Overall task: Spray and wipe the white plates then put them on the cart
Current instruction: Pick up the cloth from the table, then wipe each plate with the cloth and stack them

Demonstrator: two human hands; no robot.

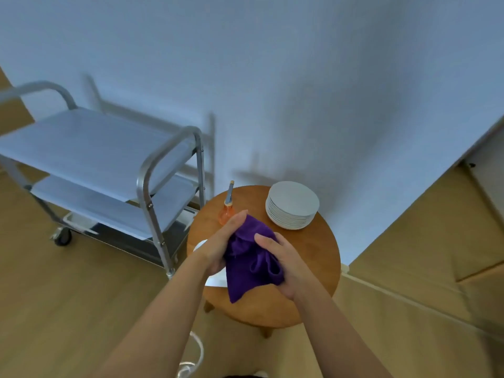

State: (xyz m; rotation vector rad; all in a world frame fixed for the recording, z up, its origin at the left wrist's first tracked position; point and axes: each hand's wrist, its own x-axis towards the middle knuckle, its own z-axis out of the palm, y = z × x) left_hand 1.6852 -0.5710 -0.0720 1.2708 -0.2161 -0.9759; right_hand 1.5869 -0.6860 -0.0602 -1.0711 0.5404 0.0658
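- Left hand (223, 241) fingers mostly straight, pressed against the left side of the purple cloth (251, 257); also seems to steady a white plate (215, 279) underneath — only slivers of the plate show at the hand's left and below the wrist, so exact grip can't be told.
- Right hand (283, 263) curled around the bunched cloth from the right, clamped on it; cloth's loose corner hangs down toward the camera.
- Plate + cloth sit over the near-left part of the round wooden tabletop (313, 257).
- Stack of white plates (292, 205) at far-right edge of tabletop, well apart from both hands.
- Orange spray bottle (227, 211) upright on far-left of tabletop, just beyond left hand's fingertips; touching or not — can't tell.
- Metal cart (103, 165) stands left of the tabletop on wood floor, by the wall; wheel visible at lower left.
- White cable (195, 356) on floor near bottom edge.
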